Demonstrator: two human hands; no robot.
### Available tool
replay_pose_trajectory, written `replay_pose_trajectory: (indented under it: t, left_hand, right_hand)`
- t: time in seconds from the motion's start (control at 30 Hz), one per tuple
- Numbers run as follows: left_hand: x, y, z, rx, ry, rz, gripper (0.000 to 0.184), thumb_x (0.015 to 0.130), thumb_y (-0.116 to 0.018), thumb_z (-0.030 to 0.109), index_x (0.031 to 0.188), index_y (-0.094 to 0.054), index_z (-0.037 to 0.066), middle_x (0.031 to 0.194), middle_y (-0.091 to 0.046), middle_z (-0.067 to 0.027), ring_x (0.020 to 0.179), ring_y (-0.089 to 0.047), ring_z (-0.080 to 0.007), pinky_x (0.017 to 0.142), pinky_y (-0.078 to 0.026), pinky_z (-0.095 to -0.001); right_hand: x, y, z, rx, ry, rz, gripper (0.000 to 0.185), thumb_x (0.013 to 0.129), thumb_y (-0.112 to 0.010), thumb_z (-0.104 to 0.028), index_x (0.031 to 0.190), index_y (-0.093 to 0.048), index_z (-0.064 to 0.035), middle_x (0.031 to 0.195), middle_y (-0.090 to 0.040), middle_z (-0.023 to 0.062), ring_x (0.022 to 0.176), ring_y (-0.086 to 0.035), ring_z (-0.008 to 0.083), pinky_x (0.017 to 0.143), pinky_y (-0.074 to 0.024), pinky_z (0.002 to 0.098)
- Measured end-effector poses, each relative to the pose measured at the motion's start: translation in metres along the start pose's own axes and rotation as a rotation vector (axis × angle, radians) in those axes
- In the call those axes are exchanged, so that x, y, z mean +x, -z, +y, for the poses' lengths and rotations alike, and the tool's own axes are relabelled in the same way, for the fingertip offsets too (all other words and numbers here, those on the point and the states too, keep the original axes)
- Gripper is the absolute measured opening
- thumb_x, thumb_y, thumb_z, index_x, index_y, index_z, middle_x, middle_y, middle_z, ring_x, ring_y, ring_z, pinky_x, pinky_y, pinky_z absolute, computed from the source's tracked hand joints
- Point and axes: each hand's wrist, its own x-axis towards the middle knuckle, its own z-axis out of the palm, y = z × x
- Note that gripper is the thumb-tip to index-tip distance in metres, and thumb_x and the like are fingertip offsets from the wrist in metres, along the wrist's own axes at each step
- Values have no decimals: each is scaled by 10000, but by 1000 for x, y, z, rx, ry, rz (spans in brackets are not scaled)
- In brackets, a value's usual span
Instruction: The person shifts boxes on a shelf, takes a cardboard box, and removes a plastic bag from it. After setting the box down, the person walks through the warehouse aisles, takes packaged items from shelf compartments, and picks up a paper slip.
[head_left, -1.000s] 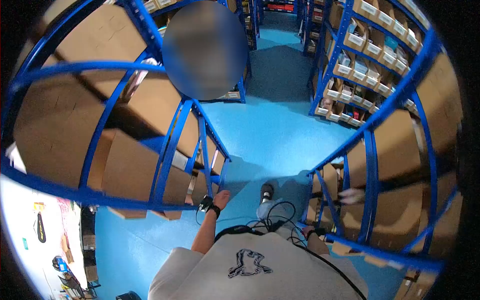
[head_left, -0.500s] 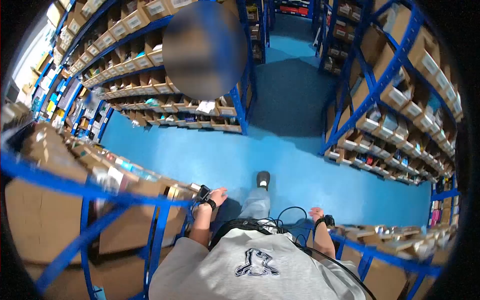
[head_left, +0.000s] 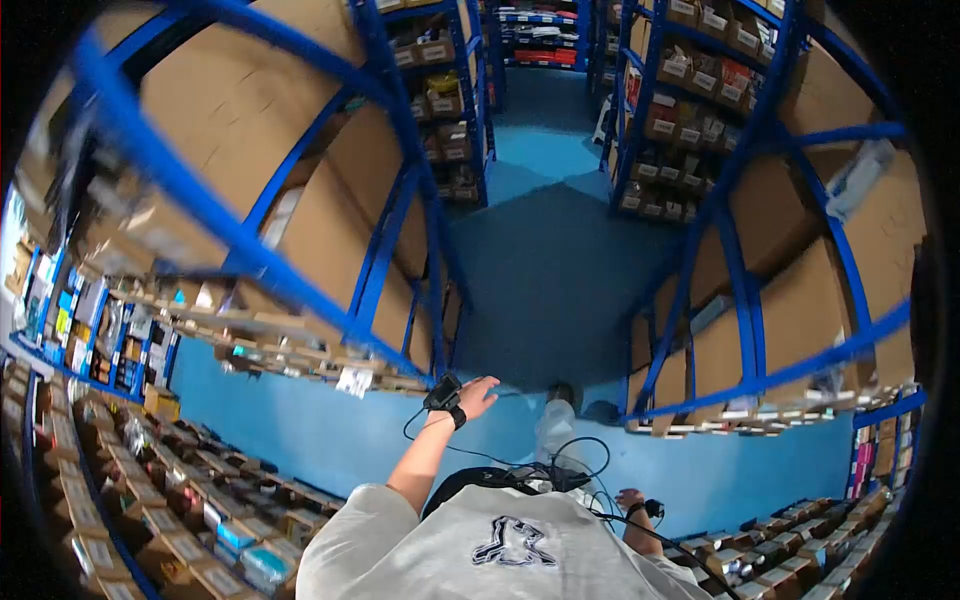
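Note:
My left hand [head_left: 478, 397] is held out in front of me with its fingers stretched and nothing in it. A black device [head_left: 442, 392] is strapped at that wrist, and a thin cable hangs from it. The nearest thing to this hand is the blue upright at the end of the left shelving rack [head_left: 437, 335]. My right hand [head_left: 629, 498] hangs low at my side, small in view, fingers loosely apart and holding nothing I can see. A black band with a device [head_left: 654, 509] is on its wrist. Looped black cables [head_left: 585, 460] lie against my waist between the hands.
Blue floor [head_left: 540, 270] runs ahead between the left rack and the right rack [head_left: 740, 340], both filled with cardboard boxes. Farther racks [head_left: 690, 130] hold labelled bins. More shelves of open cardboard bins [head_left: 170, 510] curve behind me on both sides. My shoe [head_left: 563, 392] is on the floor.
I have moved forward into the gap between the racks, whose frames are now close on both sides. My left hand has shifted slightly right in view; my right hand sits lower.

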Motion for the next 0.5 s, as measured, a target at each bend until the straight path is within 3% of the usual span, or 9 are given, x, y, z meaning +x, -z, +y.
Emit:
replay_pose_trajectory:
  t: [0.07, 0.17, 0.27, 0.3, 0.37, 0.5]
  left_hand:
    - [56, 16, 0, -33, 2, 14, 363, 860, -589, 199, 1191, -517, 66, 1154, -585, -145, 1062, -559, -315, 860, -464, -401]
    - [121, 45, 0, 22, 58, 41, 388, 874, -572, 210, 1228, -498, 70, 1171, -577, -163, 1067, -554, -328, 868, -457, -423]
    - [180, 105, 20, 80, 273, -188, 408, 876, -570, 234, 1239, -491, 66, 1232, -535, -148, 1106, -525, -339, 913, -435, -427]
    - [201, 113, 15, 77, 289, -177, 408, 876, -570, 234, 1239, -491, 66, 1232, -535, -148, 1106, -525, -339, 913, -435, -427]
    - [237, 127, -3, 53, 145, 35, 411, 872, -584, 237, 1235, -490, 70, 1216, -543, -146, 1105, -524, -337, 907, -435, -433]
    - [316, 171, -10, 38, 193, 105, 409, 873, -589, 245, 1231, -493, 73, 1215, -545, -143, 1100, -525, -340, 905, -434, -439]
  right_hand:
    - [-23, -33, -46, -456, 57, 65, 321, 906, -462, -274, 1139, -563, -77, 1152, -561, 172, 981, -565, 332, 724, -460, 494]
    - [4, -68, -122, -798, 93, 56, 294, 893, -478, -258, 1103, -581, -79, 1092, -581, 160, 938, -576, 330, 719, -469, 476]
    - [41, -116, -236, -1015, 193, 58, 268, 880, -495, -242, 1067, -599, -82, 1033, -601, 149, 894, -587, 328, 713, -478, 458]
    - [56, -130, -276, -1083, 256, 76, 259, 876, -500, -237, 1055, -605, -82, 1013, -608, 145, 880, -591, 328, 712, -481, 452]
    - [86, -173, -365, -1212, 430, 130, 242, 868, -511, -226, 1032, -618, -84, 973, -622, 137, 851, -599, 326, 708, -487, 440]
    - [125, -294, -547, -1237, 997, 325, 209, 851, -533, -205, 984, -642, -87, 894, -649, 121, 794, -614, 324, 702, -499, 416]
